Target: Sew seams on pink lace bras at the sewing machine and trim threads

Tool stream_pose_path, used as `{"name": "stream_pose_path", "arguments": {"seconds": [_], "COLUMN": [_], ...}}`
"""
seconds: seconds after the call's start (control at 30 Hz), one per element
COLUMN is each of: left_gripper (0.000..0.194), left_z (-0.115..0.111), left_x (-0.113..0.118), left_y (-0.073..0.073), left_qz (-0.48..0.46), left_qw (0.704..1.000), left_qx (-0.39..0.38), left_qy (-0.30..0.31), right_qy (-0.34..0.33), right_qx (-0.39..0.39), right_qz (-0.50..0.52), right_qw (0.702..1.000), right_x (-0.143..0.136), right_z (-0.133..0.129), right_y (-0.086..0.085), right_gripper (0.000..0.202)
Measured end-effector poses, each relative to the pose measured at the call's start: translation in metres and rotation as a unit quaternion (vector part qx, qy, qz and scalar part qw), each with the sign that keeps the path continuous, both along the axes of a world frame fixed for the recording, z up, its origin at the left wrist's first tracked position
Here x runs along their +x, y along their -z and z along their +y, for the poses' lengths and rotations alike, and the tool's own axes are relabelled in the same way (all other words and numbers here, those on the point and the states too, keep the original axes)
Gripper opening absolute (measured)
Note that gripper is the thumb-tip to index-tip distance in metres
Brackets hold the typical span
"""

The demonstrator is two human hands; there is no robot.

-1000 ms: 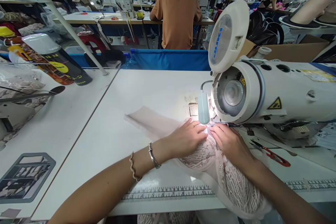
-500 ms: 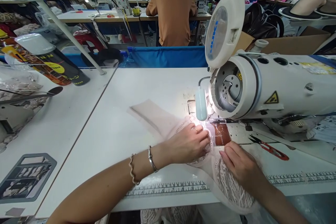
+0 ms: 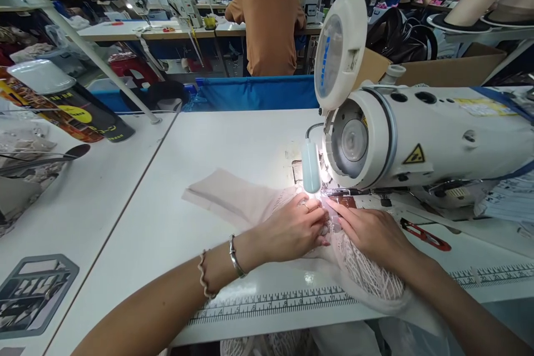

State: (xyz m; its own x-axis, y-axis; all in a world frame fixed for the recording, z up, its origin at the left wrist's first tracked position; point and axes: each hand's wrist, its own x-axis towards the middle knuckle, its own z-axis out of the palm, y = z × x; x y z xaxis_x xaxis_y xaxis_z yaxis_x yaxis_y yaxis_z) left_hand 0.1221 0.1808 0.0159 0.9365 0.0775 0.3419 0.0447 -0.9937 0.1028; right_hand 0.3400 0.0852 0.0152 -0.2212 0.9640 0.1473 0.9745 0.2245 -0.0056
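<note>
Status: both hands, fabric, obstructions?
Left hand and right hand on pale pink lace fabric, beside pale-green lamp. Red-handled snips lie beyond right hand, not touching it.

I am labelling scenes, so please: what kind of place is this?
Probably a garment workshop: a sewing machine stands over lace fabric, more machines line the benches behind, and a person in a brown shirt sits at one.
</note>
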Motion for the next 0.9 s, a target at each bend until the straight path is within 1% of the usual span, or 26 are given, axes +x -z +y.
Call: {"name": "stream_pose_path", "arguments": {"seconds": [0.13,0.3,0.4,0.47,0.57,0.63,0.8,0.9], "left_gripper": [0.046,0.045,0.045,0.048,0.054,0.059,0.067,0.068], "left_z": [0.003,0.007,0.007,0.007,0.006,0.007,0.010,0.010], "left_x": [-0.002,-0.005,-0.005,-0.005,-0.004,-0.004,-0.005,-0.004], "left_y": [0.001,-0.002,-0.003,-0.002,0.000,0.002,0.004,0.003], "left_qz": [0.001,0.010,0.015,0.017,0.021,0.022,0.018,0.024], "left_qw": [1.000,0.999,0.998,0.998,0.998,0.997,0.997,0.996], "left_qx": [0.019,0.022,0.034,0.034,0.035,0.038,0.035,0.029], "left_qy": [-0.023,-0.028,-0.046,-0.052,-0.048,-0.055,-0.073,-0.077], "right_qy": [0.007,-0.028,-0.022,-0.023,-0.060,-0.076,-0.047,-0.063], "right_qx": [-0.009,0.009,0.003,-0.002,-0.007,-0.012,-0.038,-0.056], "right_qz": [0.003,0.043,0.046,0.054,0.064,0.059,0.050,0.067], "right_qw": [1.000,0.999,0.999,0.998,0.996,0.995,0.997,0.994], "right_x": [0.002,0.008,0.010,0.011,0.013,0.016,0.020,0.019], "right_z": [0.005,0.008,0.010,0.011,0.011,0.011,0.015,0.018], "right_y": [0.000,0.004,0.005,0.004,0.002,0.002,0.002,-0.001], "right_gripper": [0.045,0.041,0.041,0.041,0.042,0.041,0.043,0.045]}}
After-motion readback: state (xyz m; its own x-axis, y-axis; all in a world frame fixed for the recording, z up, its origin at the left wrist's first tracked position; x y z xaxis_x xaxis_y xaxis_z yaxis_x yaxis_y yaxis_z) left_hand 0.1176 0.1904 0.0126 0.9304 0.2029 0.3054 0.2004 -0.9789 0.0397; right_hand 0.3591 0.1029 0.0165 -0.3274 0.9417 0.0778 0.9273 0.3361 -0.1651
